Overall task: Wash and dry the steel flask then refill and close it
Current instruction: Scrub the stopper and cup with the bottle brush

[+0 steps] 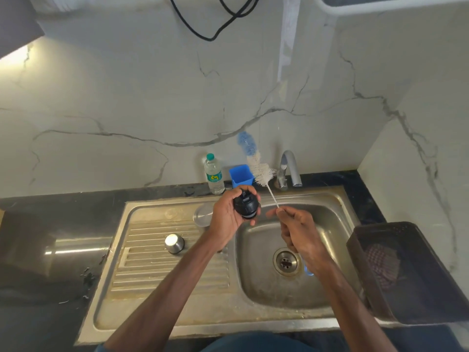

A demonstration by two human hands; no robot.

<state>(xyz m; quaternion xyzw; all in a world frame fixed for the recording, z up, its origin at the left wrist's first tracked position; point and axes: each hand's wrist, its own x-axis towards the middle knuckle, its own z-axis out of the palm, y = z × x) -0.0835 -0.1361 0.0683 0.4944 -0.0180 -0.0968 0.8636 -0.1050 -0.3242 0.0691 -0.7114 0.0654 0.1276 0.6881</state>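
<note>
My left hand [225, 214] grips a black flask stopper lid [245, 205] above the left rim of the sink basin [327, 250]. My right hand [297, 232] holds the wire handle of a long bottle brush [256, 166]; its white and blue bristle head points up toward the wall, beside the lid without touching it. A steel flask [78, 250] lies on its side on the dark counter at the left. A small steel cup [174, 243] stands upside down on the ribbed drainboard [152, 273]. A round steel piece [203, 214] lies just left of my left hand.
A plastic water bottle [214, 174] with a green cap and a blue container [241, 176] stand by the wall. The tap [289, 168] rises behind the basin, with no water running. A dark basket [411, 270] holding a checked cloth sits at the right.
</note>
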